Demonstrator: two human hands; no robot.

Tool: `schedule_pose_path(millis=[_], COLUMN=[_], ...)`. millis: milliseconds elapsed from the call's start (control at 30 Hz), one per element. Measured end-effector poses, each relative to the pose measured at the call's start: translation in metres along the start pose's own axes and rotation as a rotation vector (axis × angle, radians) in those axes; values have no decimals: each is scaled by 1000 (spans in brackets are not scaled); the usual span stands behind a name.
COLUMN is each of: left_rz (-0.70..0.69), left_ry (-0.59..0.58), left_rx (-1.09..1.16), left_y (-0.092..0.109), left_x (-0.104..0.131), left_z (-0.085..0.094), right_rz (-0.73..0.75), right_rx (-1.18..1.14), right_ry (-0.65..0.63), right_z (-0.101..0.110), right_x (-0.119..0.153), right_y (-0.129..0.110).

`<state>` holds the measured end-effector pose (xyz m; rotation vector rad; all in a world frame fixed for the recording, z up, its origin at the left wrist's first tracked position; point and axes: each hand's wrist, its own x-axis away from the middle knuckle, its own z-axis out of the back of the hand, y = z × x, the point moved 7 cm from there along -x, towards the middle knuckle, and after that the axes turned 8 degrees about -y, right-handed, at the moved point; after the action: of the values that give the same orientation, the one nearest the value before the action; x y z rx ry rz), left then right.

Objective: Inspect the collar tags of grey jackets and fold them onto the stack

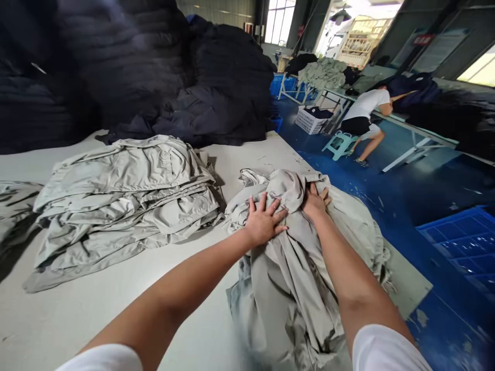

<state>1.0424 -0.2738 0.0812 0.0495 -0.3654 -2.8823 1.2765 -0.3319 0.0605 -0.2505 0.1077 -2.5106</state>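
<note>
A loose heap of light grey garments (294,273) lies rumpled at the right edge of the white table (185,304), part of it hanging toward me. My left hand (265,219) rests on top of the heap with its fingers spread. Farther right, my right hand (315,201) presses into the folds, its visible fingers apart and partly sunk in the cloth. To the left of both hands sits a flatter stack of grey garments (127,196), laid in layers. Neither hand touches that stack.
Tall piles of dark garments (127,67) line the table's back. More grey cloth (11,211) lies at the far left. A blue crate (464,242) stands on the floor at right. Beyond, a person (367,111) on a green stool (340,144) leans over another table.
</note>
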Motion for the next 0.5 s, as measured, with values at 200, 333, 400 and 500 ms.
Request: schedule_pose_path(millis=[200, 333, 400, 500], left_rz=[235, 240, 208, 70], left_ry=[-208, -213, -196, -60], left_rx=[143, 216, 228, 213], left_y=[-93, -103, -100, -96], left_x=[-54, -59, -50, -9], left_z=[-54, -58, -54, -45], right_rz=[-122, -100, -105, -107], right_rx=[-81, -82, -76, -59], right_ry=[43, 28, -4, -41], right_z=[-40, -46, -42, -36], right_x=[-39, -46, -45, -44], right_y=[-22, -32, -31, -24])
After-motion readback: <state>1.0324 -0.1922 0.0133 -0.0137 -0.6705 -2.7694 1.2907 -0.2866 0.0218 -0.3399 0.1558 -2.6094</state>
